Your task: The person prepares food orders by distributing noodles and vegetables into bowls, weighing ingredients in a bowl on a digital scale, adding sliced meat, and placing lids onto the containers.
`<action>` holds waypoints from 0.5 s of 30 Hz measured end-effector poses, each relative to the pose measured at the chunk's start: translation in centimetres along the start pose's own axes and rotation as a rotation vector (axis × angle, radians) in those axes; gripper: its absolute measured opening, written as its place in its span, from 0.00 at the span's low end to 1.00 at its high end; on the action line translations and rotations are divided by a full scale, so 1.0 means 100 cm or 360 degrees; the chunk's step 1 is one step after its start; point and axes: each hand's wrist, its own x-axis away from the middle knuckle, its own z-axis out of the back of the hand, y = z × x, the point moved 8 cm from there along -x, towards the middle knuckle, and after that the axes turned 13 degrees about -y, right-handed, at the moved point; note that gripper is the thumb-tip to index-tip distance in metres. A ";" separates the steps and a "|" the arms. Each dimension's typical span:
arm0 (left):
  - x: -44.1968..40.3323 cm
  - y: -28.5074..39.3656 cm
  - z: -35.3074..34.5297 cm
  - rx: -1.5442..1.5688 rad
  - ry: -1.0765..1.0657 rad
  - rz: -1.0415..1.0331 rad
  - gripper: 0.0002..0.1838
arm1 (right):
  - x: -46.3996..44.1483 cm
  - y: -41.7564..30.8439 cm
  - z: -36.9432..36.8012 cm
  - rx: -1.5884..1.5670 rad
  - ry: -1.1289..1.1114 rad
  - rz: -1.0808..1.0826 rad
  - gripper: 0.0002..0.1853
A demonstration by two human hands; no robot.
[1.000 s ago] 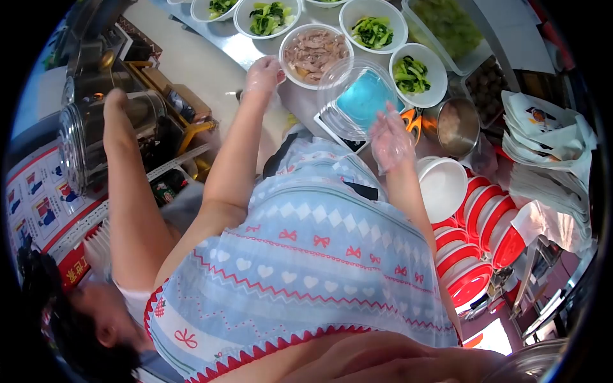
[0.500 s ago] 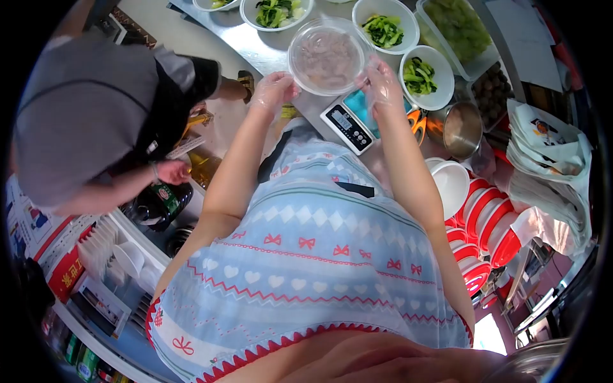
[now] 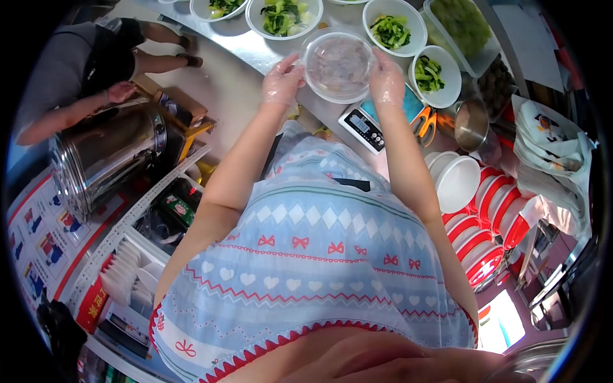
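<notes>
A round plastic tub [image 3: 338,67] with a clear lid over it is held up in front of me at the metal counter's edge. Pale, greyish pieces show through the lid; I cannot make out what they are. My left hand [image 3: 283,83], in a thin clear glove, grips its left rim. On the opposite side my gloved right hand [image 3: 387,80] grips the rim, just above a digital scale [image 3: 363,129] with a blue top. Part of the scale is hidden behind that hand and forearm.
White bowls with chopped greens [image 3: 391,32] stand along the counter [image 3: 242,41]. At right are orange-handled scissors [image 3: 424,124], a metal pot [image 3: 471,124], white bowls [image 3: 457,184] and red-and-white stacked containers [image 3: 476,249]. Left, a co-worker [image 3: 57,76] stands beside a steel drum [image 3: 108,150].
The co-worker has moved farther off to the upper left, uncovering the steel drum. My view has shifted slightly. Both hands still hold the tub, which looks a little more level.
</notes>
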 end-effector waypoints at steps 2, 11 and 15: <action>-0.001 0.000 -0.004 -0.0054 -0.0070 0.0060 0.22 | 0.004 -0.003 -0.001 0.0148 0.0005 0.0077 0.18; -0.003 -0.005 -0.009 -0.0013 -0.0209 0.0230 0.23 | 0.028 0.008 -0.003 0.0045 -0.0040 -0.0158 0.17; -0.002 -0.004 -0.012 -0.0067 -0.0285 0.0291 0.23 | 0.035 0.043 -0.024 -0.0282 -0.0076 -0.0484 0.15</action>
